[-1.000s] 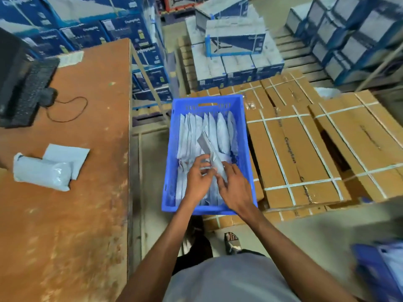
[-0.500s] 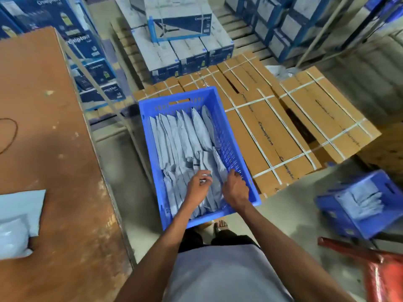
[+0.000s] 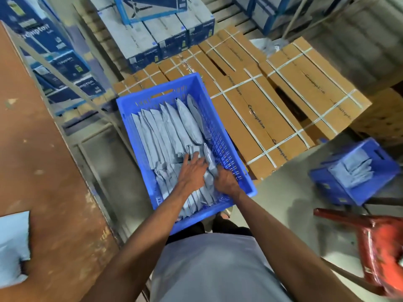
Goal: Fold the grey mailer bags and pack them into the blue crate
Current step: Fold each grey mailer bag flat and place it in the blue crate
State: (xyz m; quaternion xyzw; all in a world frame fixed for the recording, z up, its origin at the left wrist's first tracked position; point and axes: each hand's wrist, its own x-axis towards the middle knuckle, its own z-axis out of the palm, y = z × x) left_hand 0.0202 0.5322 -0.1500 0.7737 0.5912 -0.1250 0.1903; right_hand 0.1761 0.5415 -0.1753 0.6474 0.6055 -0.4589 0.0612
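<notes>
The folded mailer bag (image 3: 209,159), held above the rows a second ago, now stands tucked in the blue crate (image 3: 248,188) near its right wall. The left hand (image 3: 194,171) now presses flat with fingers spread; the right hand (image 3: 226,180) grips the bag lower.

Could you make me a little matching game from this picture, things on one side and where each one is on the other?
Things:
1. folded grey mailer bags
2. red chair
3. second blue crate
4. strapped brown cartons

Places:
A. low right corner
B. just beyond the blue crate
C. on the floor at right
D. upright in rows inside the blue crate

Pairs: 1-D, 2-A, 3-C, 4-B
</notes>
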